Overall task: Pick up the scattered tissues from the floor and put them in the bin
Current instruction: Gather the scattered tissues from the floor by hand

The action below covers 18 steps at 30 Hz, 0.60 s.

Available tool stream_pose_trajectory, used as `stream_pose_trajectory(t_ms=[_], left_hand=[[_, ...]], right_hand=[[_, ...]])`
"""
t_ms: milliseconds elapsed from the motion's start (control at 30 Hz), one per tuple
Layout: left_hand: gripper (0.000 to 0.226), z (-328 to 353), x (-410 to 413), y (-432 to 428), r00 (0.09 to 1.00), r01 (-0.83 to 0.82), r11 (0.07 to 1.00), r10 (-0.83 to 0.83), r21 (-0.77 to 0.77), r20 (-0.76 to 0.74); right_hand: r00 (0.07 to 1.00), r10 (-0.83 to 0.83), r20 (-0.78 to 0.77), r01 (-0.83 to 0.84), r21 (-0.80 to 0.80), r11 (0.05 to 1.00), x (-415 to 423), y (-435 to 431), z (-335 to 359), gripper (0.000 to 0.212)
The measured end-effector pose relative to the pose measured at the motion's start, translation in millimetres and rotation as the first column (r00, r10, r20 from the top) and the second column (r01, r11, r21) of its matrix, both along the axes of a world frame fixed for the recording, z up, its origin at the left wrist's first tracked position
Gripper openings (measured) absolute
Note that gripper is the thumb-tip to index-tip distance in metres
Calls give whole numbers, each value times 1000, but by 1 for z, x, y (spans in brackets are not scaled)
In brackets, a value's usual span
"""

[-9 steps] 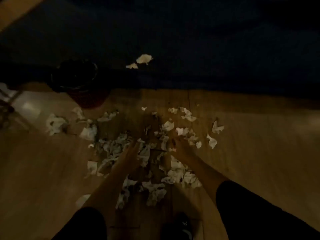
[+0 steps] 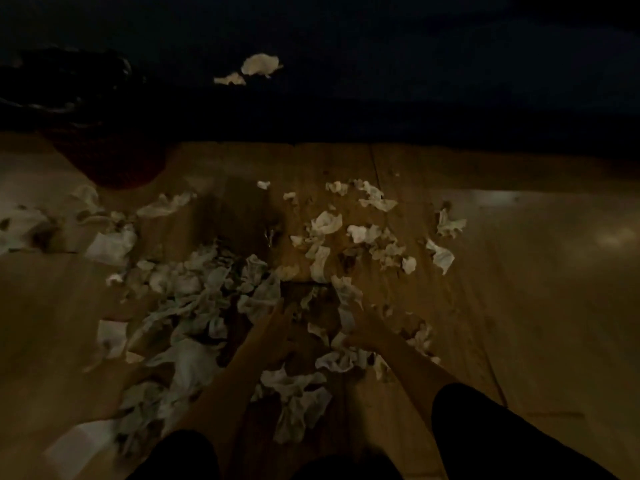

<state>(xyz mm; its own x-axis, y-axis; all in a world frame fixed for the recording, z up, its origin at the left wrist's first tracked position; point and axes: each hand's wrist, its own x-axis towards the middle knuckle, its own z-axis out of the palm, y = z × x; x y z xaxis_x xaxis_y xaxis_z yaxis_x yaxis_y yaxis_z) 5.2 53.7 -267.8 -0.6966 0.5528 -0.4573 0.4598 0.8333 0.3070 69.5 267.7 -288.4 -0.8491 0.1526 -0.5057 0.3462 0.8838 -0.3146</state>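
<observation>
Many crumpled white tissues (image 2: pixel 194 292) lie scattered over the wooden floor (image 2: pixel 519 306) in dim light. The bin (image 2: pixel 117 168) is a dark round shape at the upper left, with its rim lost in shadow. Both my arms reach down into the middle of the pile. My left hand (image 2: pixel 277 327) has its fingers spread and the tips touch a tissue (image 2: pixel 261 301). My right hand (image 2: pixel 363 329) is curled around a long strip of tissue (image 2: pixel 346 303). Two more tissues (image 2: pixel 259 65) rest on the dark surface at the back.
A wide dark surface (image 2: pixel 415 81), maybe a rug or bed, fills the top of the view beyond the floor. More tissues (image 2: pixel 441 256) lie to the right, with bare floor beyond them. A white sheet (image 2: pixel 79 445) lies at the lower left.
The view has dropped closer to the floor and the bin has slid towards the left edge. My right hand has closed on a tissue strip; my left hand stays spread.
</observation>
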Motion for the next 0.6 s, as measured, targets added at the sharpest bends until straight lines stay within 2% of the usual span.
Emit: stream_pose_trajectory(t_ms=[33,100,200,267,333,467,567,600], left_hand=[[74,-28,-8,6,999,24,1000,-24,-4,-32],[73,-66,-14,20,993,39,994,-27,103,-116],[78,-103,-20,39,992,2,984,20,180,-121],[79,-116,-20,53,997,-47,988,56,146,-54],[69,-122,-10,62,991,-103,987,112,127,-69],[35,-118,18,68,964,-247,916,265,315,-13],[19,-113,25,67,974,-222,875,223,429,50],[26,-112,25,65,976,-214,863,207,457,68]], right_hand=[[999,38,18,-39,40,998,-4,6,-23,92],[994,105,31,-108,127,986,-7,10,-53,95],[1000,17,-20,-14,138,990,-9,13,-83,78],[994,53,-98,-39,143,989,-7,14,-95,64],[982,78,-174,-63,92,994,3,16,-105,55],[914,-42,-404,16,-67,998,38,1,-118,42],[897,-110,-427,35,-180,983,46,-10,-119,40],[876,-137,-462,35,-221,975,42,-8,-116,42]])
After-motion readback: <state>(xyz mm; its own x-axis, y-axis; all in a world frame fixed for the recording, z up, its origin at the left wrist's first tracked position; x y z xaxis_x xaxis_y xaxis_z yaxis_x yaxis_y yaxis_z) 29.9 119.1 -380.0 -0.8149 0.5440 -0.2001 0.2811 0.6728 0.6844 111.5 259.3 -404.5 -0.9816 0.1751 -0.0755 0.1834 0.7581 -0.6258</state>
